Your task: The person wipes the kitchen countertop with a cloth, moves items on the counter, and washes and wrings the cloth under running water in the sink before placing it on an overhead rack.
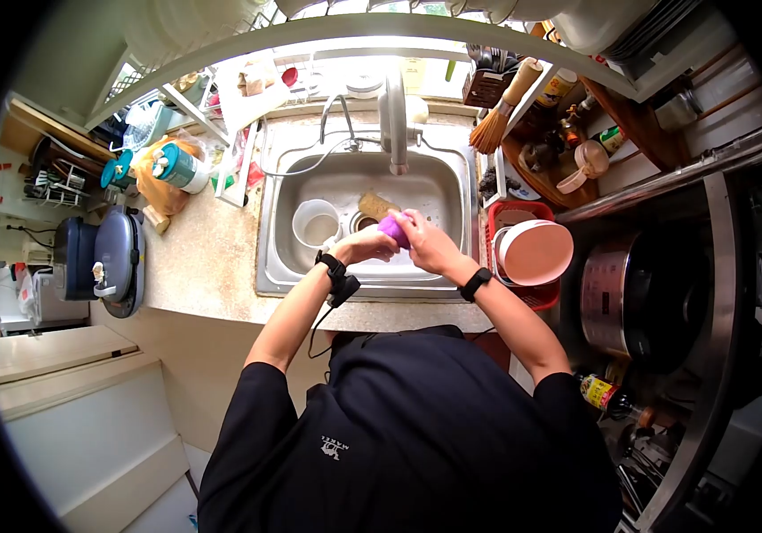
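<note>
Over the front part of the steel sink, my left hand and my right hand meet around a crumpled purple cloth. Fingers of both are closed on it, and much of it is hidden between them. To the left of my hands a white round container stands in the basin. Just beyond the cloth, near the drain, lies a yellowish-brown piece, perhaps a scrubber or sponge. The faucet rises from the back rim, its spout above the basin.
Right of the sink, a red basket holds a pinkish-white bowl. A brush hangs at upper right, near a rack of bottles. On the left counter are a blue-lidded appliance and a tub. A shelf bar crosses overhead.
</note>
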`<state>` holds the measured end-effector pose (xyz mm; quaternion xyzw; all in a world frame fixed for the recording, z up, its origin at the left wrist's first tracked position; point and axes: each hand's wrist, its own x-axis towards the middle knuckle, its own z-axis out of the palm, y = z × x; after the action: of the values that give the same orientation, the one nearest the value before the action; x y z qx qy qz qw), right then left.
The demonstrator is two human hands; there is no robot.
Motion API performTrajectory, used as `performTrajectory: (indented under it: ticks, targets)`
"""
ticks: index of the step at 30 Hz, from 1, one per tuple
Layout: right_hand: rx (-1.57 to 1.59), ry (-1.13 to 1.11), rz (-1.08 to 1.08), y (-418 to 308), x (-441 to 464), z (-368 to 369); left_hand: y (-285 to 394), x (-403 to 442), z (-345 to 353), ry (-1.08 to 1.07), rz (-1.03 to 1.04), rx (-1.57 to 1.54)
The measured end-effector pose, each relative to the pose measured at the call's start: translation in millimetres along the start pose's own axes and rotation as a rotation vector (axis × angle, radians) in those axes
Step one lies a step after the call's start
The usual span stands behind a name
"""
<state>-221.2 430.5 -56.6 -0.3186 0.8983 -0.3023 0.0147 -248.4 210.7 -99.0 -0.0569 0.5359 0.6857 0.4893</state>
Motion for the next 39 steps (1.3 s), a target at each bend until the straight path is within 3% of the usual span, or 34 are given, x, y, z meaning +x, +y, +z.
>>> performTrajectory:
  ticks: [5,13,16,23,27,30,39]
  targets:
    - [-0.002,-0.136,0.055,-7,3,11,29,-34,24,-0.123,-0.08,0.06]
    - [-0.045,-0.117,-0.06,-2,2,14,4,-18,24,-0.016,-0.072,0.094]
    - [-0.121,-0.106,-0.111,-3,1,10,6,-14,24,-0.19,-0.146,0.12]
    - [-0.149,-0.1,-0.046,-1,1,19,9,-6,31,0.057,-0.087,0.539]
    - [-0.189,-0.116,0.016,-4,5,21,13,5,22,0.096,-0.147,0.826]
    - [-0.193,-0.116,0.039,-1,7,30,-3,18,12,0.171,0.063,1.097]
    - [-0.168,-0.153,0.055,5,12,34,3,7,31,0.362,0.074,1.359]
